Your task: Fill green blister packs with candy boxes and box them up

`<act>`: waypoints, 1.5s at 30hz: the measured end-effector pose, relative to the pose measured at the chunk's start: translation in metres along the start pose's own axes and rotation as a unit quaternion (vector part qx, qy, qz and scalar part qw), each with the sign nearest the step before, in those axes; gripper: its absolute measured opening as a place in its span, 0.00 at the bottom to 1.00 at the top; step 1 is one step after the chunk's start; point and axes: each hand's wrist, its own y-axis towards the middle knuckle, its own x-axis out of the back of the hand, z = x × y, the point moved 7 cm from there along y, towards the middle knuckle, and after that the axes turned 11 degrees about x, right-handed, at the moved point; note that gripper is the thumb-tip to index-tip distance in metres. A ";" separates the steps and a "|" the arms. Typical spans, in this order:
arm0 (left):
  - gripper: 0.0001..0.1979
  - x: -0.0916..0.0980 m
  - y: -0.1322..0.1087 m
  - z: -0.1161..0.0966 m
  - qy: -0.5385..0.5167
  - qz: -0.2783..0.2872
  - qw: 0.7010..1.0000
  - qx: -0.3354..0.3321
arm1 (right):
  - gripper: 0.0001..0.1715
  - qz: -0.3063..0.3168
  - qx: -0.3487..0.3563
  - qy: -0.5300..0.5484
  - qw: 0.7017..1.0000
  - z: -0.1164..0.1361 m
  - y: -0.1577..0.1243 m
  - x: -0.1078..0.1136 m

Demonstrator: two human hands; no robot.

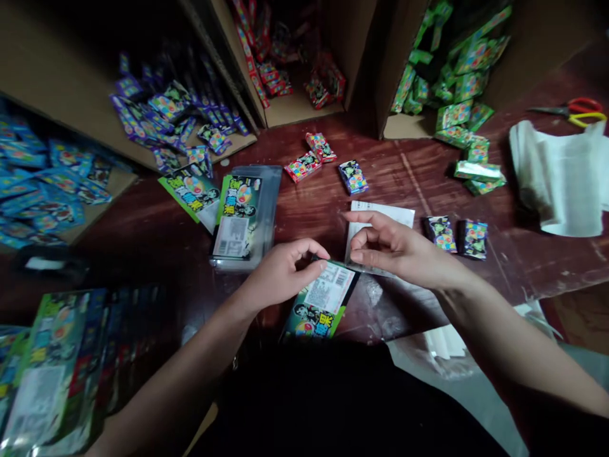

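Note:
My left hand (pixel 283 273) pinches the top edge of a green printed card with a white barcode label (pixel 323 301), which lies at the near edge of the dark red table (pixel 333 203). My right hand (pixel 392 247) curls its fingers at the opening of a clear plastic sleeve (pixel 380 212) that sits just beyond the card. A stack of clear sleeves with green cards inside (pixel 240 216) lies left of my hands. Small candy packets are scattered ahead: two red ones (pixel 311 158), a blue one (pixel 353 176) and two dark ones (pixel 457 235).
Open cardboard boxes line the back, holding blue (pixel 38 178), purple (pixel 166 108), red (pixel 290 57) and green packets (pixel 451 63). Red and yellow scissors (pixel 578 109) and a pile of white bags (pixel 561 171) lie at the right. Filled sleeves (pixel 52 362) are stacked at the near left.

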 end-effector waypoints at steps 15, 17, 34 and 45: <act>0.07 0.012 -0.018 0.017 -0.045 -0.035 0.998 -0.016 | 0.47 -0.041 0.240 -0.508 0.826 0.011 -0.004 -0.057; 0.07 0.014 -0.022 0.019 -0.053 -0.037 0.998 -0.014 | 0.48 -0.042 0.248 -0.516 0.819 0.008 -0.007 -0.066; 0.34 0.088 -0.127 0.096 -0.469 -0.386 0.794 -0.012 | 0.50 -0.236 0.171 -0.045 0.956 -0.031 -0.009 -0.076; 0.30 0.011 -0.107 0.070 -0.242 -0.207 0.948 0.004 | 0.41 -0.191 0.211 -0.087 0.955 -0.021 0.002 -0.073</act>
